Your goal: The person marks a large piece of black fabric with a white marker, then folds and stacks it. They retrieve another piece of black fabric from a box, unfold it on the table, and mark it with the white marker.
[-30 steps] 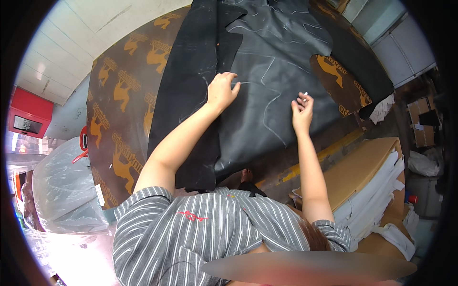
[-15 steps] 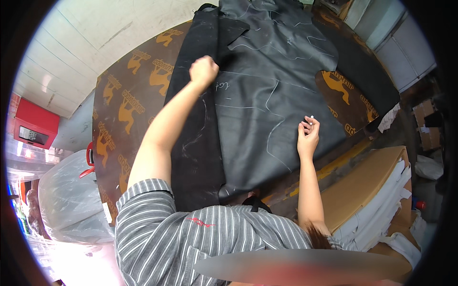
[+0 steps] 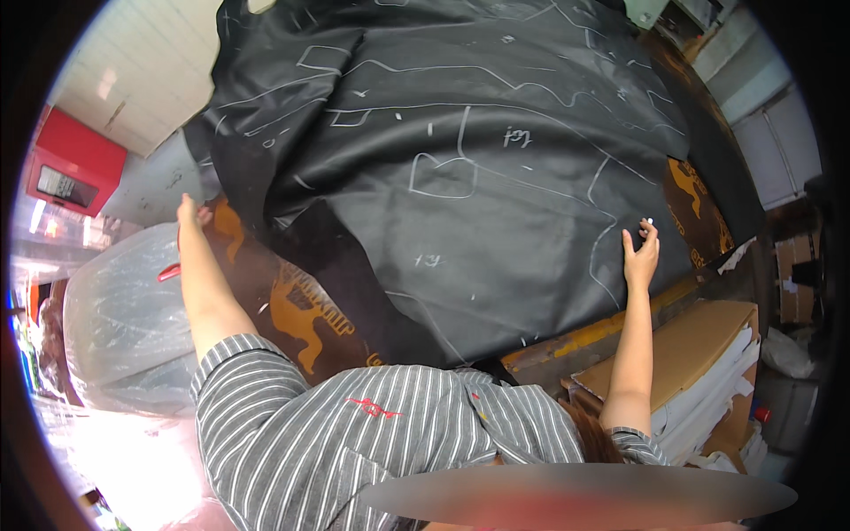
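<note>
Currently, left hand: the left hand (image 3: 188,212) is reaching far out to the left rim of the tabletop (image 3: 292,305); its fingers (image 3: 203,215) are lying at the edge of the brown printed covering, just below the hanging fold of the black sheet (image 3: 496,177); whether they are curling around anything I cannot tell.
Right hand: the right hand (image 3: 641,255) is resting flat on the black sheet near its right border, fingers spread upward, with the fingertips pinching a small white piece of chalk (image 3: 647,220).
Black sheet: it is lying spread over most of the tabletop, stretching from beyond the left fingers across to past the right fingers, its lower edge curving between the two arms; white chalk outlines (image 3: 443,173) are running across it, one curved line passing just beside the right fingers.
Brown covering: it is showing orange animal prints below the left fingers and again as an orange patch (image 3: 691,208) just beyond the right fingers.
Red-handled tool: a red handle (image 3: 170,273) is sticking out just below the left fingers, against the forearm.
Plastic bag: a clear bulging bag (image 3: 124,319) is sitting below and to the outside of the left fingers.
Cardboard stack: brown cardboard sheets over white ones (image 3: 699,354) are lying below the right fingers, beside the forearm.
Red box: a red cabinet (image 3: 71,168) is standing well beyond the left fingers.
</note>
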The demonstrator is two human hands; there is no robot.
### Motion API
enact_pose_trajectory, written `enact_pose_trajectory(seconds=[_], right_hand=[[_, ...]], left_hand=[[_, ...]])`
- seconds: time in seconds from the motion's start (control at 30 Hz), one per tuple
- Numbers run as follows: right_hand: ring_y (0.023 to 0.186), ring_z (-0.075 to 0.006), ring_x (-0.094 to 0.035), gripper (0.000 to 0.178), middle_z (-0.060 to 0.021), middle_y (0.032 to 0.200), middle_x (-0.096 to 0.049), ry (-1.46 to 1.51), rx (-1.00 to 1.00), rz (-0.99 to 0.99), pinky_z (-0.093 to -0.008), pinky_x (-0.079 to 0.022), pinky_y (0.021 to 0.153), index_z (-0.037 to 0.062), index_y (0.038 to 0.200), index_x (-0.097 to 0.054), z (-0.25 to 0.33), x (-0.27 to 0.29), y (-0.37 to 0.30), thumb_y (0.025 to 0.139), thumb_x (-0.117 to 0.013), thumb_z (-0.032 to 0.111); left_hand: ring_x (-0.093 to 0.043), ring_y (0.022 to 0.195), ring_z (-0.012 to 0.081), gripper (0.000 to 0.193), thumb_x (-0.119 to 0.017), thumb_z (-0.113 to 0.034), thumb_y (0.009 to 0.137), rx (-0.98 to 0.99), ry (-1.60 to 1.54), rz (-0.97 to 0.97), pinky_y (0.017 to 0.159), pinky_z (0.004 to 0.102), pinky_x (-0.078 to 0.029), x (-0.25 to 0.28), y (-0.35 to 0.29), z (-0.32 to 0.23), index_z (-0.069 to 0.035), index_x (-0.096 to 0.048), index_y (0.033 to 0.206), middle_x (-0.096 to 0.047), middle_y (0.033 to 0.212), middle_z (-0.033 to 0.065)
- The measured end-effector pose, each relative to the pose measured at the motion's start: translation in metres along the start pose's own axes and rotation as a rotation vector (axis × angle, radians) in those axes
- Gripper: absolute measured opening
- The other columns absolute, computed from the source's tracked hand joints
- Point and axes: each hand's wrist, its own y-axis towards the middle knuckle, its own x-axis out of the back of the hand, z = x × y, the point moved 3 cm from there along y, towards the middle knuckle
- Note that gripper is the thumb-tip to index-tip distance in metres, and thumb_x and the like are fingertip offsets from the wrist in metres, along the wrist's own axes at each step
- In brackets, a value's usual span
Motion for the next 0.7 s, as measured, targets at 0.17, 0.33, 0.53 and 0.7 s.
enact_pose_trajectory(seconds=[0.17,0.33,0.53,0.7], right_hand=[[0.114,-0.0354,-0.061,0.046,-0.0187,0.12,-0.065,-0.164,-0.047,-0.154,-0.044,-0.047,0.097,0.0081,0.126,-0.056,0.004,0.031,-0.012,0.09,-0.074,0.03],[0.116,-0.0346,-0.061,0.044,-0.0212,0.119,-0.065,0.167,-0.399,-0.81,-0.0461,-0.048,0.099,-0.0027,0.121,-0.054,-0.027,0.048,-0.093,0.092,-0.072,0.025],[0.11,-0.0386,-0.056,0.065,-0.0182,0.127,-0.056,0.689,-1.696,-0.585,-0.0595,-0.041,0.099,0.0038,0.13,-0.048,-0.098,-0.059,-0.308,0.094,-0.043,0.058],[0.141,-0.0364,-0.036,0.084,-0.0104,0.154,-0.041,1.676,-1.453,0.119,-0.057,-0.026,0.117,0.0151,0.152,-0.038,0.044,-0.161,-0.321,0.094,-0.026,0.075]], left_hand=[[-0.063,0.099,0.0295,0.078,-0.04,-0.075,0.093,0.24,-0.309,0.367,0.086,0.0445,-0.052,-0.001,-0.078,0.084,-0.009,-0.055,0.129,-0.062,0.121,0.0135],[-0.054,0.123,0.0274,0.091,-0.03,-0.083,0.09,0.134,-0.482,0.409,0.106,0.0467,-0.042,0.067,-0.099,0.072,-0.009,-0.052,0.138,-0.057,0.136,0.0138],[-0.051,0.124,0.0221,0.084,-0.038,-0.077,0.093,0.152,-0.233,0.637,0.105,0.0365,-0.038,0.069,-0.095,0.084,-0.01,-0.047,0.143,-0.057,0.135,0.0085],[-0.063,0.1,0.0165,0.047,-0.054,-0.054,0.099,0.133,-0.138,0.979,0.09,0.032,-0.047,0.145,-0.026,0.074,-0.012,-0.063,0.119,-0.068,0.108,0.0003]])
